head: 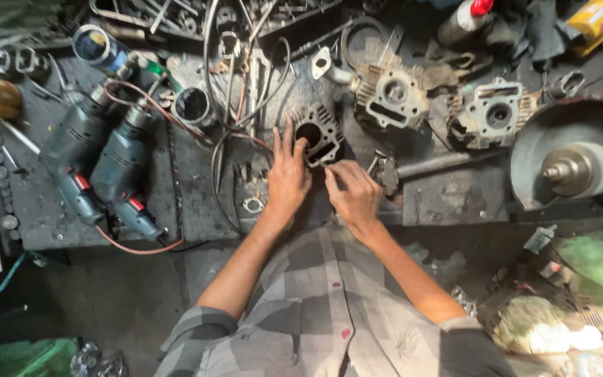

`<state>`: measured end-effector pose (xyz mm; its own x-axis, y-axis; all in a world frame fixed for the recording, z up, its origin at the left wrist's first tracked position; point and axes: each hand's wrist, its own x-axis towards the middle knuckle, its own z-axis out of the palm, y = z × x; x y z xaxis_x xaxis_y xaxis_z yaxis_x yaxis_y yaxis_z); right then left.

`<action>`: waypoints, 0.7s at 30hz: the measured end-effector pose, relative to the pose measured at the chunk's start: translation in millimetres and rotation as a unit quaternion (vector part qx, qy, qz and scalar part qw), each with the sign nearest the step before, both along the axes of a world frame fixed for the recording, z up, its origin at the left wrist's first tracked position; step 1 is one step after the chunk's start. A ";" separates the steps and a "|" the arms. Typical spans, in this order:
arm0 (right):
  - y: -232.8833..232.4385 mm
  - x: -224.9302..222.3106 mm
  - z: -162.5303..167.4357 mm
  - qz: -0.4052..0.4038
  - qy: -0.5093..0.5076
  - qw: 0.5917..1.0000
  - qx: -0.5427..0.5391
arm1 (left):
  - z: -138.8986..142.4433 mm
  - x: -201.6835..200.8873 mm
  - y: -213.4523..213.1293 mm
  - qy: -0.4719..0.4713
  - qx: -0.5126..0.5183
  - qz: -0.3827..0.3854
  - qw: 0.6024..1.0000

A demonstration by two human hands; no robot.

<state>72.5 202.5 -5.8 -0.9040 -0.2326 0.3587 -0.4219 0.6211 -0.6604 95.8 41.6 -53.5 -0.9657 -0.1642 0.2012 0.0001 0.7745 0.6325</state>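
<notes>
Greasy grey metal everywhere – finned engine cylinder (317,132) sitting mid-bench on the dark workbench (197,202). Left hand (287,174) flat against its left side, fingers spread open, steadying rather than gripping. Right hand (352,190) pinched shut at the lower right corner of the cylinder – can't tell what's between the fingertips, too small. Two cylinder heads (392,94) further back to the right, two blue-green power drills (102,167) off left, grinder wheel (570,164) far right.

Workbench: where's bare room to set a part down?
Bare patch between the two drills and the left hand; another below the bar, right of the right hand. Crowded along the back: cables, cylinder heads.
</notes>
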 end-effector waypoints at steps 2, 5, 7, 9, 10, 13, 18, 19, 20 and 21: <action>-1.6 0.1 1.7 -0.019 0.024 0.999 0.019 | 2.6 0.4 0.3 -0.029 -0.007 0.005 1.000; -5.5 2.2 1.2 -0.038 0.003 0.999 0.000 | 5.1 2.6 -1.0 -0.011 -0.006 -0.003 1.000; -6.1 3.7 -0.1 0.006 0.025 0.999 0.018 | 5.4 4.3 -0.9 -0.014 -0.001 -0.002 1.000; -5.8 4.0 -2.2 -0.004 0.035 0.999 0.018 | 4.8 3.2 -2.2 -0.013 -0.007 -0.005 1.000; -3.8 1.9 -3.1 -0.031 0.028 0.999 0.013 | 4.5 2.9 -2.1 -0.016 -0.013 -0.004 1.000; -1.2 1.1 -6.7 -0.027 0.024 0.999 0.006 | 3.5 1.5 -2.1 -0.011 -0.022 0.000 1.000; -0.5 3.3 -12.7 -0.003 0.026 1.000 0.017 | 0.6 0.8 -2.8 -0.021 -0.020 -0.012 1.000; -0.8 3.9 -13.3 -0.030 0.025 0.999 0.013 | -0.3 0.8 -3.3 -0.030 -0.021 -0.012 0.999; -0.7 4.0 -13.6 -0.054 0.023 0.998 0.010 | -1.3 0.9 -3.3 -0.040 -0.020 -0.010 0.999; -1.4 5.4 -13.6 -0.038 0.020 0.999 0.012 | -2.2 1.3 -3.2 -0.029 -0.018 -0.007 0.999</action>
